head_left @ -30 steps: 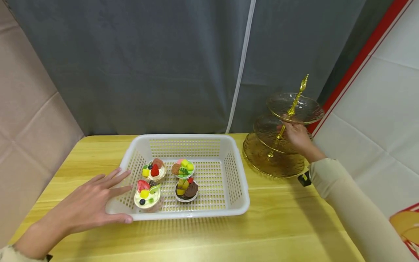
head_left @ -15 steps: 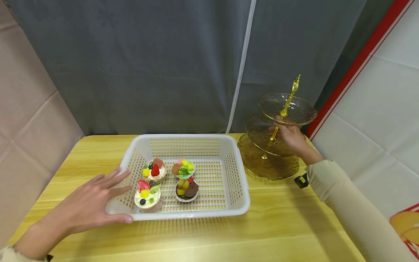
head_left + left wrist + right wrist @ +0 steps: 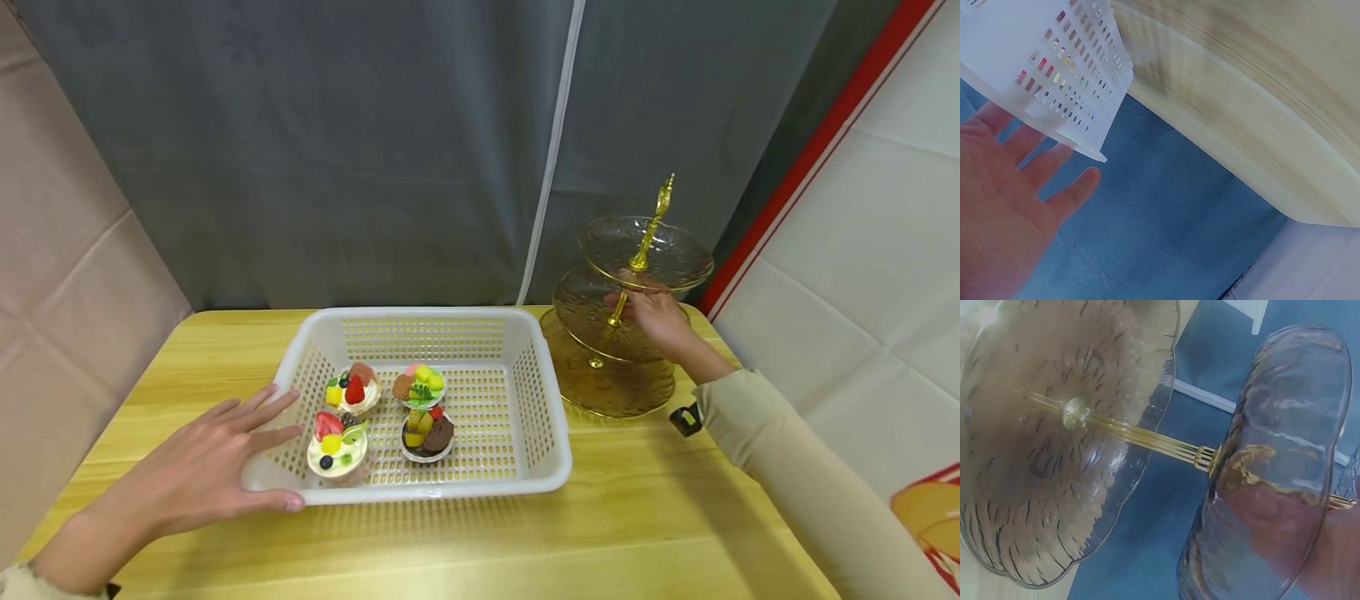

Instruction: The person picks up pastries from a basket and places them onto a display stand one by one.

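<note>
At the right of the table, a three-tier cake stand (image 3: 617, 393) has amber glass plates and a gold stem. My right hand (image 3: 660, 323) grips that stem between the middle and top plates; the right wrist view shows the fingers partly through the glass of the middle plate (image 3: 1310, 369). A white plastic basket (image 3: 431, 493) stands left of it. With fingers spread, my left hand (image 3: 206, 471) rests at the basket's left rim, thumb along the front corner. Inside lie several fruit-topped cupcakes, among them a chocolate one (image 3: 438, 435) and one with a strawberry slice (image 3: 337, 458).
The wooden table (image 3: 480, 550) ends at a grey curtain (image 3: 337, 167) behind the basket. A white panel with a red edge (image 3: 862, 292) rises close on the stand's right. A pale padded wall (image 3: 82, 250) borders the left side.
The cake stand has moved left and slightly toward me with my right hand on its stem, now close to the basket's right side. My left hand and the basket have stayed put.
</note>
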Demonstrator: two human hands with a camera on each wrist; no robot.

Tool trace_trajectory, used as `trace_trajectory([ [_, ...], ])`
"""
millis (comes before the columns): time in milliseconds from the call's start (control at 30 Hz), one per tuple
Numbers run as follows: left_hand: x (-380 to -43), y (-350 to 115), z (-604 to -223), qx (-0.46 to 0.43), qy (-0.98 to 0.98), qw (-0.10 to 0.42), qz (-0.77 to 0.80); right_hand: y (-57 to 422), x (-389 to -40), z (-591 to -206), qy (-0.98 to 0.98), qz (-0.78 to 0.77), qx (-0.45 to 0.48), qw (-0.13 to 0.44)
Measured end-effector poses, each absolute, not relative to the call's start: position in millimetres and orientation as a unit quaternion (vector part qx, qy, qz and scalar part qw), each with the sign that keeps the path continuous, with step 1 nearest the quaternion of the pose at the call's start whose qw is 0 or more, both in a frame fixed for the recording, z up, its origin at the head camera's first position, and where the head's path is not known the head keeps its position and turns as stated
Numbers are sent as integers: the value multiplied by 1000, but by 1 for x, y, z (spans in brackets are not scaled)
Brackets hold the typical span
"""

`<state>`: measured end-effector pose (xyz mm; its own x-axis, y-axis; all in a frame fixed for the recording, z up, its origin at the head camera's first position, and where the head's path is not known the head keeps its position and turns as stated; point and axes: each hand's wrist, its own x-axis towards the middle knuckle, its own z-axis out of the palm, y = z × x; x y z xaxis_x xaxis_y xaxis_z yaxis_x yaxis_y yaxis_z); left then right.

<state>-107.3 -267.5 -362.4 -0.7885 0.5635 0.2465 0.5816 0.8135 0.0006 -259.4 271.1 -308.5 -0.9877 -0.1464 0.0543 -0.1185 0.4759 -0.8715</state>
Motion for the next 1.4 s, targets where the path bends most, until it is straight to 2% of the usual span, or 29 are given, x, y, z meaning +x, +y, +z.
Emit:
trace_trajectory([
  [200, -107, -268, -363, -304, -944, 121, -37, 271, -256, -311, 850, -514, -114, 30],
  [300, -107, -268, -364, -307, -942, 128, -35, 270, -255, -311, 854, -504, -125, 18],
  [400, -108, -268, -364, -310, -941, 132, -35, 271, -253, -310, 894, -435, -106, -3],
  [533, -108, -267, -364, -311, -941, 132, -36, 273, -245, -308, 945, -318, -74, 14],
  [667, -108, -267, -363, -308, -942, 126, -37, 278, -234, -307, 949, -300, -93, -2],
  [833, -108, -267, -362, -304, -944, 122, -41, 279, -220, -309, 946, -294, -114, -68],
  [1000, -107, -268, -362, -303, -944, 121, -42, 267, -209, -314, 930, -282, -159, -176],
  [1100, -107, -267, -363, -302, -945, 120, -42, 257, -206, -314, 913, -286, -198, -215],
  [1200, -107, -267, -364, -303, -945, 120, -41, 245, -204, -309, 898, -324, -232, -185],
  [1400, -107, -267, -364, -301, -946, 116, -42, 221, -207, -299, 851, -431, -301, -16],
])
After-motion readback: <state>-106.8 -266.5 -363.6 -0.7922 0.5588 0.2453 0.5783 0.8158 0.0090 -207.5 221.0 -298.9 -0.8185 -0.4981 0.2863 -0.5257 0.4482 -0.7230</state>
